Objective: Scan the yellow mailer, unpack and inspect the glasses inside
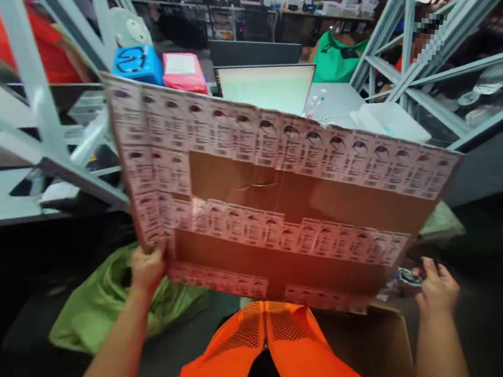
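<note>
1. At near left, the left hand is gripping the lower left corner of a cardboard sheet, its fingers closing around the edge. The left forearm is rising from the near edge, and the hand is bearing at least part of the sheet's weight.
2. Left of and below the sheet, a crumpled olive-green bag is lying near the left forearm.
3. In the middle, the sheet is standing tilted in front of the wearer's orange vest. Printed labels are running along its top, its left side, its middle and its lower edge, while brown bands are showing between them.
4. Far behind it, a blue box, a pink box and a lit screen are sitting left to middle.
5. The step in hand is, as I judge, holding up and steadying the labelled face. Any further movement is calling for a firm left grip and support on the sheet's right side.
6. Below the sheet's right part, an open cardboard box is standing near the wearer.
7. At near right, the right hand is hovering apart from the sheet, its forearm reaching up and its fingers curling. Whether they are pinching something small, I cannot tell; a clear plastic packet is showing just beside them.
</note>
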A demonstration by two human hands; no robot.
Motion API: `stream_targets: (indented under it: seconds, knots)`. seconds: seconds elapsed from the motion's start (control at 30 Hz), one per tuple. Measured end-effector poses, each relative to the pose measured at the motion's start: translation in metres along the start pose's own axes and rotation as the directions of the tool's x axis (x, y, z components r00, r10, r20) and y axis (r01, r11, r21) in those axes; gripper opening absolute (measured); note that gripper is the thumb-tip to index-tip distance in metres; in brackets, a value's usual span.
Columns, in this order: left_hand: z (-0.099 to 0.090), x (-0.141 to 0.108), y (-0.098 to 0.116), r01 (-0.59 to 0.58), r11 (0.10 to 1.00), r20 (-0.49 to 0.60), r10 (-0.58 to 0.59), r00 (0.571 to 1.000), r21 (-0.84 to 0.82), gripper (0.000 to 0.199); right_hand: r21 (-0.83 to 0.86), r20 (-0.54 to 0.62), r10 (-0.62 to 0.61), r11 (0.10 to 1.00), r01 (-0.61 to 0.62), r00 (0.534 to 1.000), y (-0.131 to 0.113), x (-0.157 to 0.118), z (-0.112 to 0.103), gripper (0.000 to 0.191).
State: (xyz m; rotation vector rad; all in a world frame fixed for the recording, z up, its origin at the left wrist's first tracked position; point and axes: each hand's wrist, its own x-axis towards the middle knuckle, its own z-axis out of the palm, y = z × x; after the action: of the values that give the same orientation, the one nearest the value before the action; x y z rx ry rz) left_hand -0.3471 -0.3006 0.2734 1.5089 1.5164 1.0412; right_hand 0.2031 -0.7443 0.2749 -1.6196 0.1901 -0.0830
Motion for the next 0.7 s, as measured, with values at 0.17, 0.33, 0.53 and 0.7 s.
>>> stream_targets:
  seconds: [0.17, 0.33, 0.53, 0.7]
  knots:
    - [0.186, 0.021, 0.015, 0.096, 0.986, 0.283, -0.055, 0.958, -0.136, 0.057, -0.041, -0.295, 0.029, 0.998, -0.043, 0.955, 0.015, 0.051, -0.056, 0.034]
    - [0.324, 0.035, 0.06, 0.196, 0.97, 0.407, -0.122, 0.905, -0.146, 0.058, -0.077, -0.365, 0.062, 0.992, -0.096, 0.929, 0.036, 0.125, -0.084, 0.042]
    - [0.448, 0.048, 0.119, 0.278, 0.958, 0.397, -0.227, 0.889, -0.075, 0.03, -0.084, -0.353, 0.108, 0.986, -0.146, 0.929, 0.037, 0.226, -0.057, 0.05]
    - [0.538, 0.061, 0.154, 0.292, 0.954, 0.408, -0.244, 0.88, -0.059, 0.024, -0.057, -0.335, 0.145, 0.983, -0.174, 0.931, 0.027, 0.269, -0.028, 0.054]
